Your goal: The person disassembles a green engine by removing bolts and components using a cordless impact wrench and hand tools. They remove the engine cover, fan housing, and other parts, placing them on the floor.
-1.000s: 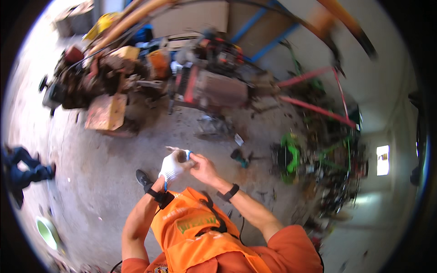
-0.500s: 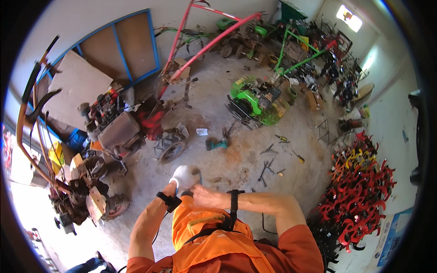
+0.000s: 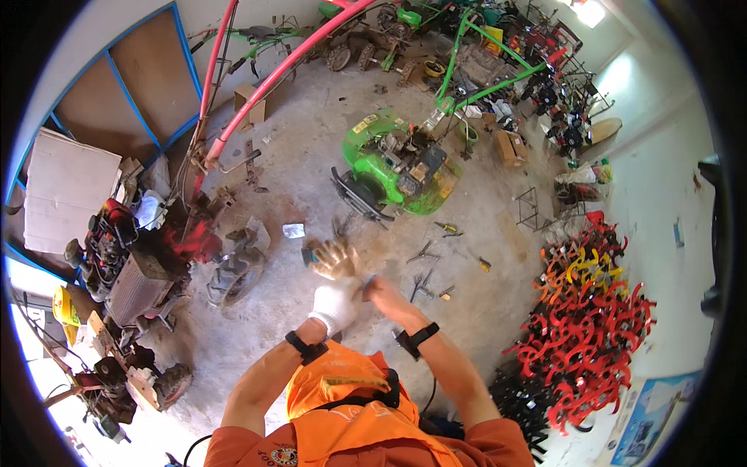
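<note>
My left hand (image 3: 336, 305) wears a white knit glove and is closed at the cuff of the other glove, beside my right wrist. Its fingertips are hidden from above. My right hand (image 3: 335, 258) is in a glove with a dirty tan face, its fingers spread away from me. A darker cuff edge shows at that wrist. Both wrists carry black straps. Just beyond the spread fingers lies a teal cordless drill (image 3: 309, 256), partly covered by the glove. Pliers (image 3: 424, 253) and screwdrivers (image 3: 484, 265) with yellow-and-black handles lie on the concrete to the right.
A green tiller machine (image 3: 401, 163) stands ahead. At left are a red-handled machine (image 3: 183, 237), a loose tyred wheel (image 3: 237, 272) and cardboard (image 3: 68, 191). Red curved blades (image 3: 591, 335) are heaped at right, near a wire frame (image 3: 531, 208). Machine parts crowd the far wall.
Both hands have moved forward, away from my body. The right glove's spread fingers now show beyond the left hand. My view has shifted, so the machines appear further left.
</note>
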A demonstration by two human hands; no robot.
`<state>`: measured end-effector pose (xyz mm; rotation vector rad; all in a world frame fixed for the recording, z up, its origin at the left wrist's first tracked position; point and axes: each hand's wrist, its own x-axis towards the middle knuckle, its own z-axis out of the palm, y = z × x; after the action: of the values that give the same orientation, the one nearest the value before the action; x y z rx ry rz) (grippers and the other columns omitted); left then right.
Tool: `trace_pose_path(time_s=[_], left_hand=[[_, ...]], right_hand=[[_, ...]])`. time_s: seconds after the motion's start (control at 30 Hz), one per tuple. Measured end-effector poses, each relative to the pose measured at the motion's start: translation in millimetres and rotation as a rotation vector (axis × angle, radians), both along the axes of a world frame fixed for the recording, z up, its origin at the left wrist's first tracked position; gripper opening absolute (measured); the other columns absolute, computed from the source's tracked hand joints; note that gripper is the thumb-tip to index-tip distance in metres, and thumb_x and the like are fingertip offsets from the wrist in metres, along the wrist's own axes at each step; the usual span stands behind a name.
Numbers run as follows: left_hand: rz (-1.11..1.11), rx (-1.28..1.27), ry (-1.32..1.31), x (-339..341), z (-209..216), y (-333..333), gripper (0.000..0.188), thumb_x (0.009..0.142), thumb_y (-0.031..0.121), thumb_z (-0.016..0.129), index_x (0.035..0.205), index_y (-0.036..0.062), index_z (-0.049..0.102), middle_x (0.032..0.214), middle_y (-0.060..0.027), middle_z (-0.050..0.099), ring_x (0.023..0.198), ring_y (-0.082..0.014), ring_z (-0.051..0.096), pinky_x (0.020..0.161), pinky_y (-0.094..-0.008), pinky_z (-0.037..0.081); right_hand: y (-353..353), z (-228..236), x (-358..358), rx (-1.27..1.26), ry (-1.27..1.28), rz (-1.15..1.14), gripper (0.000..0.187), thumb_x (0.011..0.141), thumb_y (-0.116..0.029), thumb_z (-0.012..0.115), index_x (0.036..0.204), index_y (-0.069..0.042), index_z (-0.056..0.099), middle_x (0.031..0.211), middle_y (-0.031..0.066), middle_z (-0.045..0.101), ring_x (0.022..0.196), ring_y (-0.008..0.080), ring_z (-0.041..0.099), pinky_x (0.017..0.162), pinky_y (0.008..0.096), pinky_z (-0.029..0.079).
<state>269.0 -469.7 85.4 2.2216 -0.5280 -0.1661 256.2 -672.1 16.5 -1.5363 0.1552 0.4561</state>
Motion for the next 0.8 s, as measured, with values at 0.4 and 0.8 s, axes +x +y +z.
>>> trace_pose_path(time_s=[0.4, 0.8], left_hand=[[-0.026, -0.087, 0.212, 90, 6, -106, 0.024, 0.098, 0.018, 0.07, 0.117, 0.0074, 0.08, 0.11, -0.0211, 0.08, 0.103, -0.044, 0.076, 0.092, -0.0508, 0.061], [0.476, -0.125, 0.263, 182, 5, -148, 0.028, 0.102, 0.01, 0.075, 0.127, -0.0032, 0.076, 0.108, -0.0205, 0.083, 0.098, -0.0279, 0.082, 0.088, -0.0392, 0.062]], right_hand=[[-56, -89, 118, 0.604, 0.635, -0.357, 0.042, 0.115, -0.035, 0.06, 0.15, -0.012, 0.057, 0.133, 0.0139, 0.067, 0.121, 0.0281, 0.07, 0.105, 0.0457, 0.061], [-12, -50, 323, 1.338, 0.658, 0.104, 0.073, 0.109, -0.061, 0.055, 0.163, -0.013, 0.045, 0.156, 0.0139, 0.056, 0.141, 0.038, 0.057, 0.118, 0.0599, 0.047]])
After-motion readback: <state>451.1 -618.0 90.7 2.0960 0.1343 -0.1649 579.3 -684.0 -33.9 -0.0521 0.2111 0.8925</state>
